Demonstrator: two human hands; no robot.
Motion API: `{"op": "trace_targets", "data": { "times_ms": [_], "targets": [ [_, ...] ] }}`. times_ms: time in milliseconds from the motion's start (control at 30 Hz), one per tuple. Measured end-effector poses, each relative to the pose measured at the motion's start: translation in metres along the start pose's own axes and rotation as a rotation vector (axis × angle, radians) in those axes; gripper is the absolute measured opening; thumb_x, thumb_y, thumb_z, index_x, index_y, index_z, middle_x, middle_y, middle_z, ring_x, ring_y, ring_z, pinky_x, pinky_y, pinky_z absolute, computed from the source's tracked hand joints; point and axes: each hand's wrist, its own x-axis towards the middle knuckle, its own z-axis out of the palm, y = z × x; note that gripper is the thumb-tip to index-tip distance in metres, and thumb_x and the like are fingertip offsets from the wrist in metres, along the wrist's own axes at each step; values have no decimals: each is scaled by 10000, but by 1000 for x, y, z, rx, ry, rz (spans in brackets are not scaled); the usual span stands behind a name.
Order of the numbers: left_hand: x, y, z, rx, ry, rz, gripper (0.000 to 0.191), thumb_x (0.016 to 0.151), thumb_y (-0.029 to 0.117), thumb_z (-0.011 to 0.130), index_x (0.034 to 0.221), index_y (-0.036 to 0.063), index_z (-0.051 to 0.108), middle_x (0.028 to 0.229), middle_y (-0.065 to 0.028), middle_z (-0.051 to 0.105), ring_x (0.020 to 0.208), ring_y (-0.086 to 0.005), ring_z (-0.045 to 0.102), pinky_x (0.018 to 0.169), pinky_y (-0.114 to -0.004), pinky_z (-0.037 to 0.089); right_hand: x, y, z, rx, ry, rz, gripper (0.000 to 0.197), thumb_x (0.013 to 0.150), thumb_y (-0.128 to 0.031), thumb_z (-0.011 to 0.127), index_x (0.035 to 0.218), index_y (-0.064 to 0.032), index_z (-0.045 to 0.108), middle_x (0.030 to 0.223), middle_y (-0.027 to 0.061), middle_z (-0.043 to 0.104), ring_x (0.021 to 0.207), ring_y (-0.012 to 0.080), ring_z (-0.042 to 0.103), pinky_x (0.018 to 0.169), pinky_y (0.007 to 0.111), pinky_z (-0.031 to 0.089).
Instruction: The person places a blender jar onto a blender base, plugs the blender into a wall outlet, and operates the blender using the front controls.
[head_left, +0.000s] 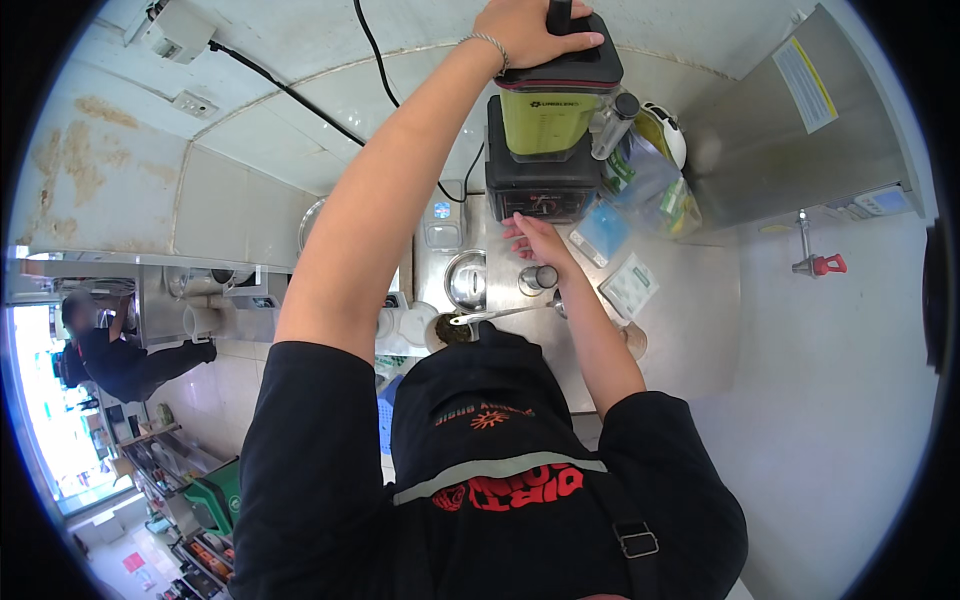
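Note:
A blender jug (546, 124) with green contents stands on its black base (541, 172) at the top middle. My left hand (525, 36) is on the black blender lid (559, 64), its thumb and fingers around an upright black handle (559, 16). Just in front of the base's control panel (546, 205) is my right hand (534, 241), fingers apart and holding nothing. Whether a fingertip touches the panel, I cannot tell. Below that hand a metal cup (538, 280) stands on the steel worktop (690, 300). A long-handled utensil (499, 313) lies partly under my right forearm.
Right of the blender are a filled plastic bag (660, 191), a blue-topped flat item (602, 231) and a printed packet (630, 286). A metal lid (466, 280) and a container of dark contents (452, 330) sit left. A red-handled tap (821, 264) juts out. Another person (124, 352) stands far left.

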Motion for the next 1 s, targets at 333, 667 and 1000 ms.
{"op": "trace_targets", "data": {
  "times_ms": [333,667,1000],
  "targets": [
    [-1,-1,0,-8,3,-14,618,831,652,547,1242,198,631,1117,-172,667,1010,-380,632,881,-448,498,16,8,3,163,-31,-83,370,994,-423,509,1059,-94,666,926,-3,674,725,61,550,655,229,425],
    [-2,2,-2,-11,-14,-35,616,834,646,545,1252,201,624,1131,-161,666,1021,-374,631,890,-438,499,14,7,5,106,38,-108,352,983,-411,532,1033,-99,686,888,-15,682,716,51,543,647,220,414],
    [1,0,0,18,-16,-13,615,841,648,531,1248,196,622,1113,-176,667,1006,-388,631,877,-450,499,16,9,2,117,42,-121,336,977,-384,553,1065,-93,694,895,-12,692,714,49,533,642,214,407]
  ]
}}
